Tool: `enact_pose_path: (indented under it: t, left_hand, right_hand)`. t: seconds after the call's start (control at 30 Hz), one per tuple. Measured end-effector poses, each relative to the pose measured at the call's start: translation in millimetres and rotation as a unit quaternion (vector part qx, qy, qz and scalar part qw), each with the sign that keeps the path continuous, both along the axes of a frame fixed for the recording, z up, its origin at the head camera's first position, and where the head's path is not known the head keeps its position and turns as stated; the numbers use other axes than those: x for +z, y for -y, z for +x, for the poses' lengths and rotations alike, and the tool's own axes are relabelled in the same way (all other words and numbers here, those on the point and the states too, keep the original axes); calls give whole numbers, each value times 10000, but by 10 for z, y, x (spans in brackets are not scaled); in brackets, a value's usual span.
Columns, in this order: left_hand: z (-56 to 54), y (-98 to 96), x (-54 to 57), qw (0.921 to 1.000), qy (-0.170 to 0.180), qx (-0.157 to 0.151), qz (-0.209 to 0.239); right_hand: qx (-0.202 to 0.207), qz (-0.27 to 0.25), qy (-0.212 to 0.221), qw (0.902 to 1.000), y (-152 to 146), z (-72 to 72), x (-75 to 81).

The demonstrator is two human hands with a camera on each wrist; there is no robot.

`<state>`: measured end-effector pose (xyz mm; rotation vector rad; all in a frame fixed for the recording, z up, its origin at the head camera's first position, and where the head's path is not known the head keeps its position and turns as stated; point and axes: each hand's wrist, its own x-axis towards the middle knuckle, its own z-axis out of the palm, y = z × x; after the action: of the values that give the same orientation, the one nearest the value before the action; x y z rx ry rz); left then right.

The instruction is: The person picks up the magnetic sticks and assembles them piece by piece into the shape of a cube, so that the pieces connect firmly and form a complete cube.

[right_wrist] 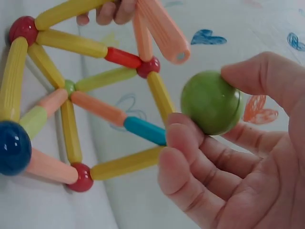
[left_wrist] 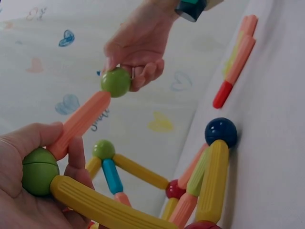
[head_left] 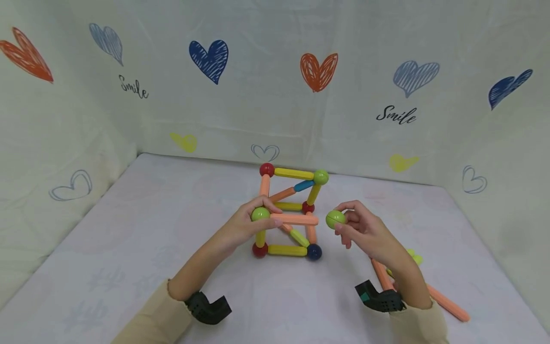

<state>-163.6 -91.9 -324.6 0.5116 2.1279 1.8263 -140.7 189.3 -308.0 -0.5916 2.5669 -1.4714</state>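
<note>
A frame of magnetic sticks and balls stands on the table, with yellow sticks (head_left: pixel 287 250), red balls (head_left: pixel 259 250) and a dark blue ball (head_left: pixel 314 252). My left hand (head_left: pixel 240 222) is at its near left upper corner, cupped about a green ball (left_wrist: pixel 40 171). Thumb and fingers there pinch an orange stick (head_left: pixel 298 219) that juts rightward from this ball. Between thumb and fingertips, my right hand (head_left: pixel 363 229) holds another green ball (right_wrist: pixel 212 102). That ball is level with the stick's free end, a small gap apart in the head view.
Loose orange sticks (head_left: pixel 448 302) and a yellow-green piece (head_left: pixel 414 256) lie on the table at the right, partly behind the right forearm. A white cloth with printed hearts (head_left: pixel 208 61) hangs behind the table and along its sides.
</note>
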Motion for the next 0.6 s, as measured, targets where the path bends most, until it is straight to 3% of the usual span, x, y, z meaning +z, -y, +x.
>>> enact_pose_path:
  t: [0.2,0.6]
  left_hand:
    - [-9,2,-17,10000,-3,-13,-38]
    - [1,14,-13,10000,-30,-56,37]
  right_hand:
    - [155,-54,-281,9995,100,29,7]
    - [243,59,-102,9996,135,44,22]
